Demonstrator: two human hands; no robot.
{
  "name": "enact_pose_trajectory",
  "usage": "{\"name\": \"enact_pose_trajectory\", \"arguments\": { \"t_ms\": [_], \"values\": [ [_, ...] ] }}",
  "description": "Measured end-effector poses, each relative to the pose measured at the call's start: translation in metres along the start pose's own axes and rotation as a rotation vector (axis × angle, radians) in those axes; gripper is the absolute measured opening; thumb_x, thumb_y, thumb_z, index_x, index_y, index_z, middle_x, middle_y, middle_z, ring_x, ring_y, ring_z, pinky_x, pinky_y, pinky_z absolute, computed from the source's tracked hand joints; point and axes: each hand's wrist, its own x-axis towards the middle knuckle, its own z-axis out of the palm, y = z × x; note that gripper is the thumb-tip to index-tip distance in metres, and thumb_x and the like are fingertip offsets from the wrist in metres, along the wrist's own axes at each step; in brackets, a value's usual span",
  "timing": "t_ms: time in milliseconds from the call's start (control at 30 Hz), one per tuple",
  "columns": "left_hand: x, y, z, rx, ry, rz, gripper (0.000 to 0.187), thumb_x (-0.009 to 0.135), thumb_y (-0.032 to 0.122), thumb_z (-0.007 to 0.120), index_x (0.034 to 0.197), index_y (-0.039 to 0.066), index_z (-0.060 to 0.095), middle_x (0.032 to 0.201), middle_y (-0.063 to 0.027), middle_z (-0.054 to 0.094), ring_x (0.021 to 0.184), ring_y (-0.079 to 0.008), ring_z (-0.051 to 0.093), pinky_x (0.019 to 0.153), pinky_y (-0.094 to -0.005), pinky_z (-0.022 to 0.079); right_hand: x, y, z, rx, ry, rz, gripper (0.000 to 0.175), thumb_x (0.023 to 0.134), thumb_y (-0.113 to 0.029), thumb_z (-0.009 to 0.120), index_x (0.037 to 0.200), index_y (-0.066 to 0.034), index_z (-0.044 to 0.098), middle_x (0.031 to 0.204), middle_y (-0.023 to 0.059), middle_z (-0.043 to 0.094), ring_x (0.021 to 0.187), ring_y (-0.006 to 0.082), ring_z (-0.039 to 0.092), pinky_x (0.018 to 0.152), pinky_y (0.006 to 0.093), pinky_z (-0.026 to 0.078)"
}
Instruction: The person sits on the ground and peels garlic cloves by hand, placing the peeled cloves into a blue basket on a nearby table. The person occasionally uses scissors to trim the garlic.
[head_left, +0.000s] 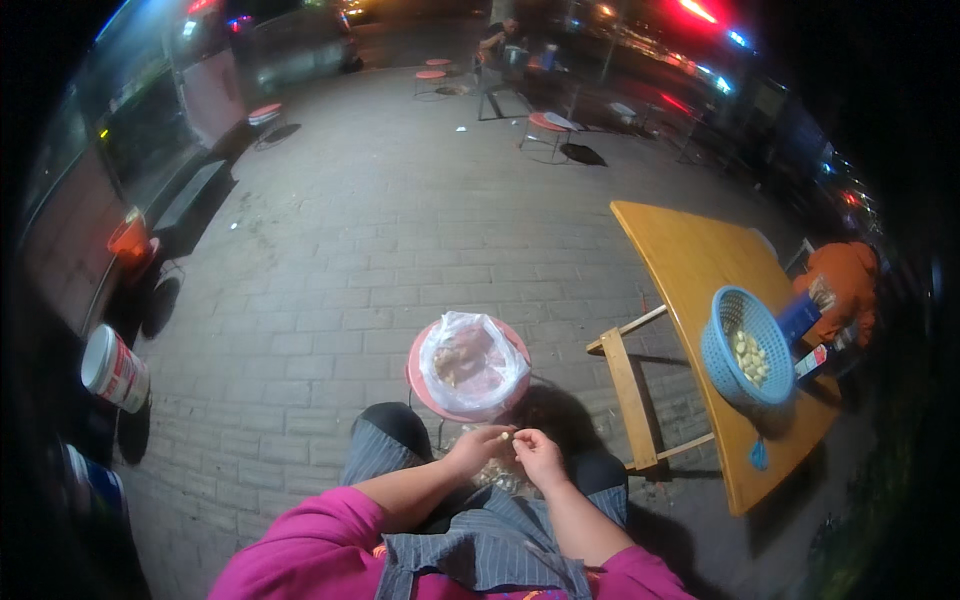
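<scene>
My left hand (475, 450) holds a small pale garlic clove (505, 436) at its fingertips, above my lap. Thumb and fingers of my right hand (537, 456) pinch at the clove's near side; whether they grip a bit of skin is too small to tell. Below both hands, pale papery scraps (496, 474) lie between my knees, partly hidden. Just beyond my hands stands a pink round stool (420, 375) bearing a white plastic bag (480, 367) with its mouth spread wide. Some brownish pieces lie inside the bag. Peeled cloves (750, 358) sit in a blue plastic basket (726, 375) to my right.
The basket stands on a yellow wooden folding table (660, 240), beside a blue box of sticks (798, 315). A person in orange (840, 281) is behind it. White buckets (116, 367) stand at left. Farther off are red stools (547, 121) and another person (495, 45).
</scene>
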Motion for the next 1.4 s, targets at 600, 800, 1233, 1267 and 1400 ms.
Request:
{"name": "enact_pose_trajectory", "arguments": {
  "t_ms": [600, 800, 1233, 1267, 1400],
  "values": [
    [0.001, -0.018, -0.004, -0.521, -0.288, -0.314, 0.018, 0.09, 0.02, 0.049, 0.087, 0.004, 0.056, 0.073, -0.0004, 0.057, 0.059, -0.0078, 0.048, 0.052, -0.019, 0.037, -0.004, -0.015, -0.01, 0.285, -0.165, 0.044, 0.008, 0.083, -0.005, 0.057, 0.086, 0.0019, 0.058, 0.08, 0.0072, 0.063, 0.07, 0.0113, 0.061, 0.063, 0.022, 0.049],
    [0.0, -0.014, -0.002, -0.478, -0.31, -0.289, 0.022, 0.088, 0.025, 0.052, 0.085, 0.004, 0.058, 0.067, 0.0033, 0.052, 0.054, -0.0054, 0.042, 0.047, -0.0189, 0.032, -0.006, -0.014, -0.009, 0.119, -0.12, -0.073, 0.006, 0.082, -0.005, 0.056, 0.083, 0.0008, 0.057, 0.073, 0.0053, 0.062, 0.064, 0.0106, 0.06, 0.06, 0.0233, 0.049],
    [0.009, -0.022, -0.001, -0.79, -0.443, -0.142, 0.019, 0.09, 0.023, 0.048, 0.091, 0.005, 0.054, 0.079, 0.0025, 0.053, 0.069, -0.0054, 0.046, 0.061, -0.0178, 0.038, -0.007, -0.003, 0.0, -0.055, -0.057, -0.318, 0.003, 0.077, -0.004, 0.058, 0.08, -0.002, 0.057, 0.072, 0.0048, 0.063, 0.062, 0.0091, 0.058, 0.057, 0.0245, 0.047],
    [0.009, -0.023, -0.001, -0.83, -0.446, -0.18, 0.017, 0.091, 0.021, 0.047, 0.092, 0.005, 0.054, 0.08, 0.0028, 0.052, 0.069, -0.0051, 0.045, 0.061, -0.0172, 0.037, -0.009, -0.007, -0.002, -0.118, -0.045, -0.341, 0.003, 0.077, -0.003, 0.058, 0.08, -0.0021, 0.057, 0.073, 0.0049, 0.063, 0.062, 0.0095, 0.058, 0.057, 0.0247, 0.047],
    [0.006, -0.023, -0.001, -0.796, -0.326, -0.264, 0.018, 0.091, 0.022, 0.047, 0.09, 0.006, 0.055, 0.077, 0.002, 0.054, 0.066, -0.0051, 0.045, 0.058, -0.0172, 0.036, -0.015, -0.021, -0.007, -0.249, -0.016, -0.312, 0.006, 0.079, -0.008, 0.06, 0.08, -0.0018, 0.06, 0.075, 0.0035, 0.061, 0.067, 0.009, 0.056, 0.062, 0.0249, 0.046]
  ]
}}
